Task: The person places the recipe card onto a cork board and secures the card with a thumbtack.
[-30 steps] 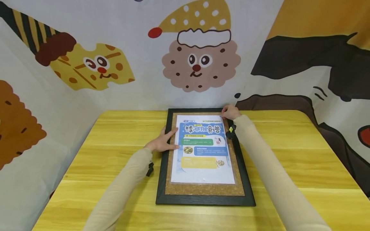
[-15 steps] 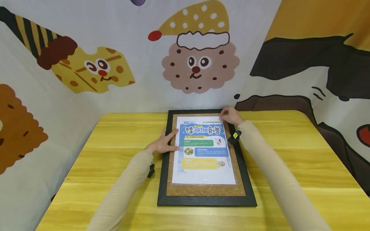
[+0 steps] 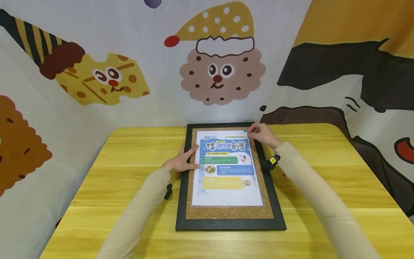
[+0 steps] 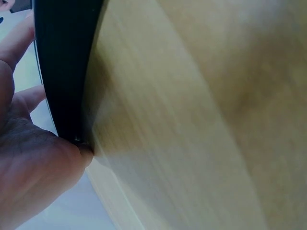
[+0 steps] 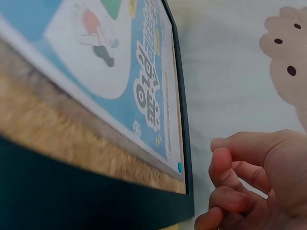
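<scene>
A black-framed cork board [image 3: 226, 213] lies on the table, bearing a printed sheet [image 3: 223, 196] with blue, green and yellow blocks. At the sheet's top right corner sits a small blue pushpin [image 5: 180, 167], also visible in the head view. My right hand [image 5: 259, 177] is just beside that corner, its fingers loosely curled and thumb near the index finger, with nothing seen between them. My left hand [image 3: 181, 160] rests on the frame's left side. Its thumb and a finger stretch onto the sheet's left edge; the left wrist view shows it against the black frame [image 4: 67, 72].
The yellow wood-grain table [image 3: 129, 154] extends on both sides of the board. A cartoon-printed cloth [image 3: 155, 64] stands right behind the board's far edge. A small red thing [image 3: 284, 175] shows on the table beside the right sleeve.
My right hand has drawn off the sheet's top right corner, slightly to the right, and the blue pushpin now shows there. My left hand keeps its place on the frame.
</scene>
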Available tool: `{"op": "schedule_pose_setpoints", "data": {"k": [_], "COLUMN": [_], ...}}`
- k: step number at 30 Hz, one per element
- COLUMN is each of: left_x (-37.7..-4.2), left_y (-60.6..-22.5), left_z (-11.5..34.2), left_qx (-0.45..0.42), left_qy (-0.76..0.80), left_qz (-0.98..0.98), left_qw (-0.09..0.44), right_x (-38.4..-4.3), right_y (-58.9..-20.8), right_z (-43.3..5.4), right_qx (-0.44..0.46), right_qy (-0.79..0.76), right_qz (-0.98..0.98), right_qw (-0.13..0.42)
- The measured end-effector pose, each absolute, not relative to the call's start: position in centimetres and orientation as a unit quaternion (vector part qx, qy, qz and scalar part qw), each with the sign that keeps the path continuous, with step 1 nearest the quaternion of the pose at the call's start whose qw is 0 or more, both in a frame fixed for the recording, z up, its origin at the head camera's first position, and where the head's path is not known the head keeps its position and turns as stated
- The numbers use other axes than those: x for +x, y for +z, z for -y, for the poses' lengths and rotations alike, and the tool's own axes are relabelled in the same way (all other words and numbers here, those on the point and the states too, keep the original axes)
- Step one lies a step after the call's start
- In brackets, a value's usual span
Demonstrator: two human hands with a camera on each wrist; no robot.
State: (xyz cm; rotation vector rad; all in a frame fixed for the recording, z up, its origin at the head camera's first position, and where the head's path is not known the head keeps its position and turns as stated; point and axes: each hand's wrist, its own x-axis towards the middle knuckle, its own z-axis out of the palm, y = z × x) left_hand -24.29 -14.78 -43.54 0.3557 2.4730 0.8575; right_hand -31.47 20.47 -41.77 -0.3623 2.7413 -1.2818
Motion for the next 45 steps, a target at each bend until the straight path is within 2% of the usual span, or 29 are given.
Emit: {"op": "schedule_pose_setpoints", "data": {"k": [15, 29, 45], "left_x": [-24.1, -24.3, -24.1], "left_y": [-43.6, -43.4, -43.4], "left_z": [15.0, 15.0, 14.8], "left_qx": [0.138, 0.138, 0.138], "left_qy": [0.319, 0.329, 0.316], "left_qz": [-0.904, -0.899, -0.905], "left_qw": [0.249, 0.252, 0.249], "right_x": [-27.5, -25.6, -22.5], "right_y": [-41.3, -41.5, -42.1], "right_z": [-24.0, -26.2, -29.7], "right_qx": [-0.226, -0.278, -0.258], "right_qy": [-0.344, -0.316, -0.330], "right_qz": [-0.906, -0.900, -0.895], "right_qw": [0.096, 0.111, 0.155]}}
